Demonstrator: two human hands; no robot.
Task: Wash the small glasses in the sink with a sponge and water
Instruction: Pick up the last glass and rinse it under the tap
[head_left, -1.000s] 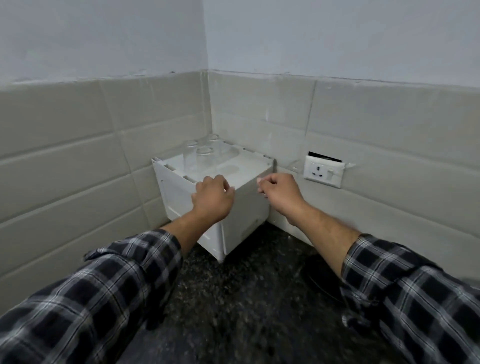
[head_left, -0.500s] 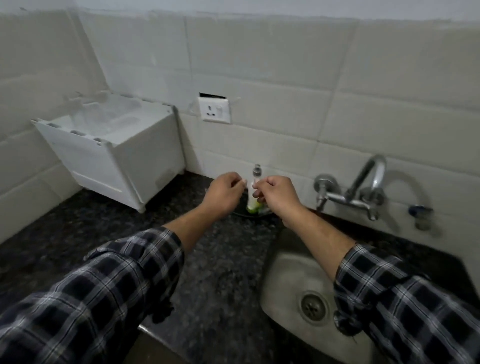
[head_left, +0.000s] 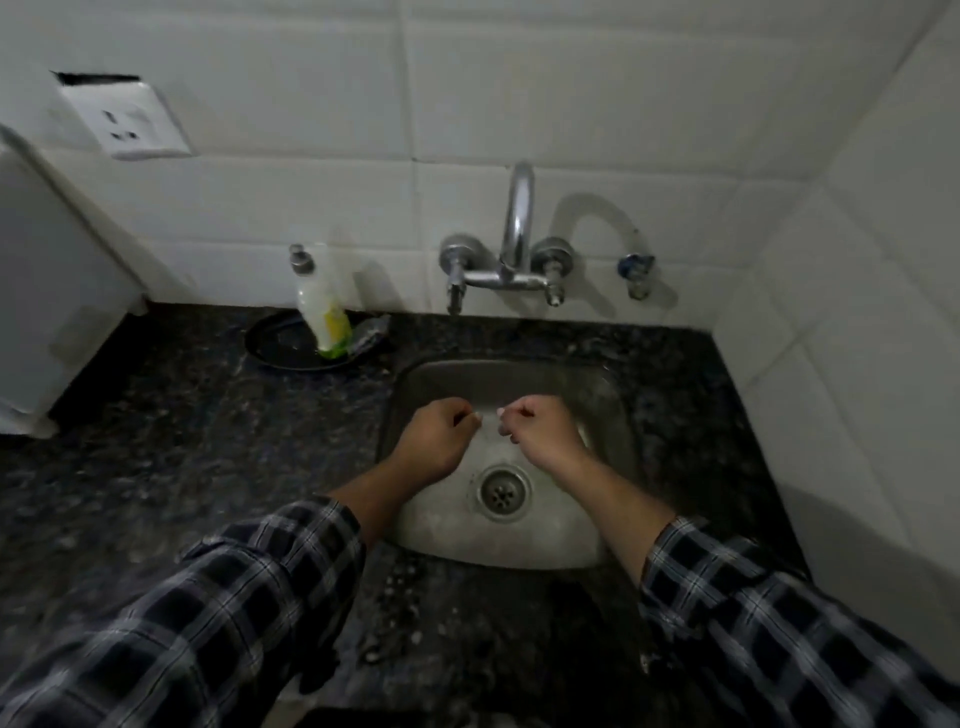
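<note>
Both of my hands hover over the steel sink (head_left: 519, 545), just above its drain (head_left: 500, 491). My left hand (head_left: 436, 441) and my right hand (head_left: 540, 436) are fists with curled fingers, knuckles facing each other a short gap apart. Nothing shows plainly inside either fist, and no glass is in view. The chrome tap (head_left: 517, 223) stands on the wall behind the sink with no water running. A grey scrubber (head_left: 371, 332) lies on a black dish (head_left: 280, 348) left of the sink, beside a soap bottle (head_left: 322, 312).
Dark speckled stone counter (head_left: 197, 447) surrounds the sink. A white box (head_left: 52, 291) stands at the far left under a wall socket (head_left: 124, 119). A small blue-handled valve (head_left: 636, 267) is on the tiled wall, right of the tap. A tiled side wall closes off the right.
My view and both hands swung right and down, from the white box with glasses on top, past the soap bottle, to above the sink. The hands kept the same curled pose.
</note>
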